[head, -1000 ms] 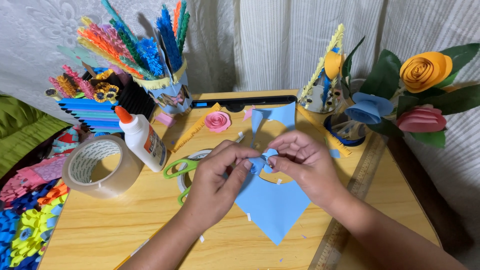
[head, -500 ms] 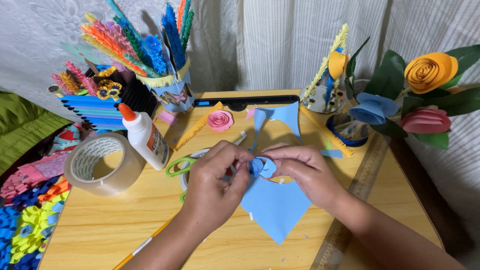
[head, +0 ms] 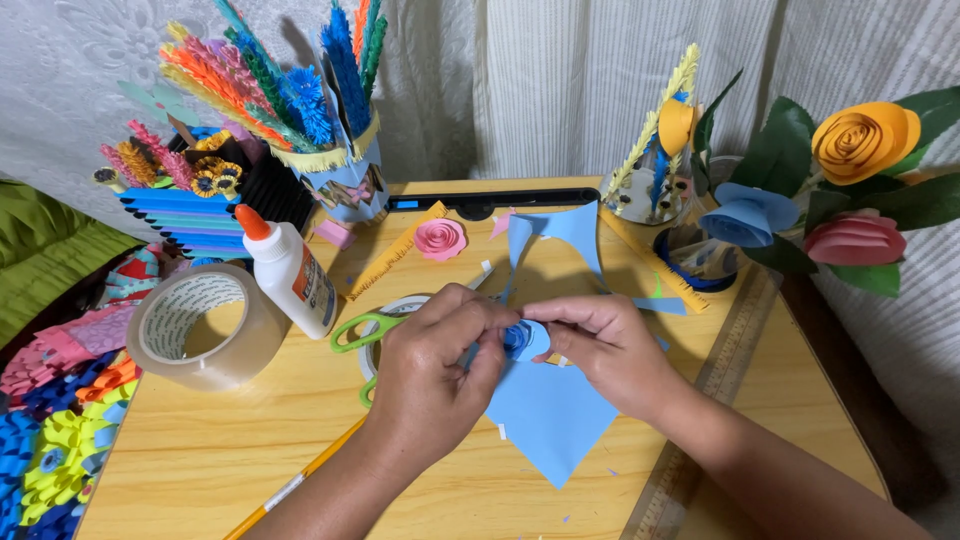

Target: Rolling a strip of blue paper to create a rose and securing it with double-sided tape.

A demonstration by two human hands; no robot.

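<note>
The left hand (head: 440, 365) and right hand (head: 600, 345) both pinch a small blue paper coil (head: 520, 340), held just above the blue paper sheet (head: 550, 415) on the tabletop (head: 200, 450). Keeping the fingertips tight on the coil's edge would likely keep it from springing loose.

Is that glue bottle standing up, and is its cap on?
Upright, slightly tilted: the glue bottle stands on the table, orange cap on top.

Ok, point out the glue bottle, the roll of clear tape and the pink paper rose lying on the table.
glue bottle (head: 295, 280), head view, on the white body below the orange cap.
roll of clear tape (head: 235, 355), head view, on its outer wall.
pink paper rose (head: 440, 238), head view, at the centre of the spiral.
</note>
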